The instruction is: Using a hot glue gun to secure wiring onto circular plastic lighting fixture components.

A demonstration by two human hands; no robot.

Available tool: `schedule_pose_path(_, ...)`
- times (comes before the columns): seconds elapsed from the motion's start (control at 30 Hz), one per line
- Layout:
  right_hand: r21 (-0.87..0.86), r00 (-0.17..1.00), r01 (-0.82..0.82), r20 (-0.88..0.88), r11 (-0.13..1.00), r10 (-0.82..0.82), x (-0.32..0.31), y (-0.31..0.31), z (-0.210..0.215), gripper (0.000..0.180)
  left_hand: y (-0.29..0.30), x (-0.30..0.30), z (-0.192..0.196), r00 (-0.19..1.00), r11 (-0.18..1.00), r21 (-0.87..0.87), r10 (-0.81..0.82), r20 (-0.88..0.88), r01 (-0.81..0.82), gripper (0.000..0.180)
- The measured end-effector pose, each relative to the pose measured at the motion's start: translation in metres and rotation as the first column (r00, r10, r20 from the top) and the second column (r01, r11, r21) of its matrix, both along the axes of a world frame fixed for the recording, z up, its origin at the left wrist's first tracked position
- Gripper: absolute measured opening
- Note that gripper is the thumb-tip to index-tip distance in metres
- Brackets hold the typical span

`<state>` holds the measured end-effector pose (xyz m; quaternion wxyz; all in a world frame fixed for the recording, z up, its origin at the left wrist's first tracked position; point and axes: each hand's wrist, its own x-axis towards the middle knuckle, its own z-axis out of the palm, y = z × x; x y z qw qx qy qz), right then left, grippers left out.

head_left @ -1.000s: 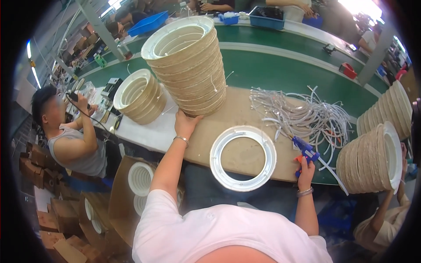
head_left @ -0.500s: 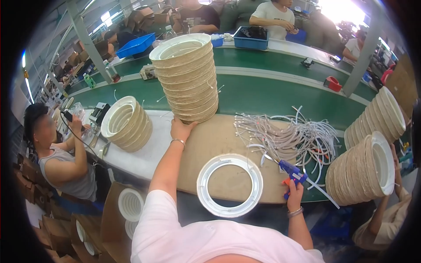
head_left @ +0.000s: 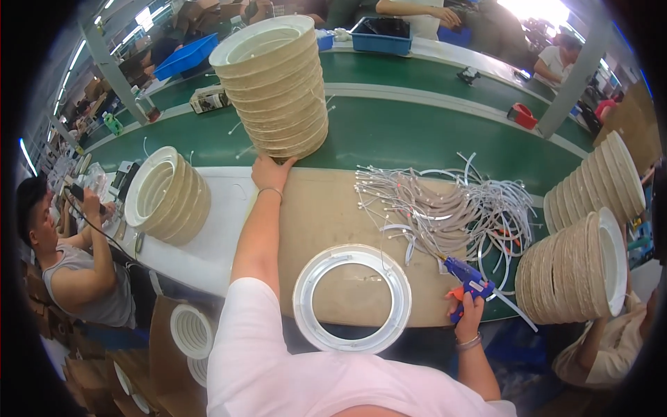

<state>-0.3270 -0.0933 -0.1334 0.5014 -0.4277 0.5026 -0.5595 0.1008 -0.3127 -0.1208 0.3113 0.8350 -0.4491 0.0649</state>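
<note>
Fingers of the left hand (head_left: 269,172) press the base of the tall ring stack (head_left: 273,87) on the desk (head_left: 326,208), which might topple, while the right hand (head_left: 467,313) grips the glue gun (head_left: 467,274).

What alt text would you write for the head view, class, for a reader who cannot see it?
A person's left hand touches the base of a tall stack of beige rings, while the right hand holds a blue glue gun. A white ring lies between them.

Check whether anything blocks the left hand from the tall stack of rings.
Nothing visible does: the left hand already touches the base of the tall stack of rings. The right hand holds a blue glue gun.
</note>
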Motion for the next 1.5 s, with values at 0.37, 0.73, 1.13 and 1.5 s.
schedule_pose_path(0.37, -0.024, 0.997, -0.064, -0.052, 0.998, 0.062, -0.003, -0.004, -0.002, 0.024, 0.017, 0.032, -0.011, 0.951, 0.986, 0.034, -0.148, -0.273, 0.163, 0.062)
schedule_pose_path(0.73, -0.035, 0.998, -0.064, -0.018, 0.997, 0.064, -0.001, -0.012, 0.006, 0.035, 0.241, -0.065, -0.016, 0.43, 0.789, -0.354, -0.584, -0.689, 0.503, 0.035)
schedule_pose_path(1.13, 0.036, 0.944, -0.317, -0.083, 0.948, 0.319, 0.047, 0.02, 0.053, 0.03, 0.256, -0.074, -0.02, 0.615, 0.69, -0.355, -0.724, -0.313, 0.631, 0.038)
schedule_pose_path(1.5, 0.032, 0.894, -0.313, -0.328, 0.949, 0.305, 0.116, -0.015, 0.05, 0.027, 0.231, -0.076, 0.007, 0.611, 0.635, -0.078, -0.765, -0.204, 0.769, 0.031)
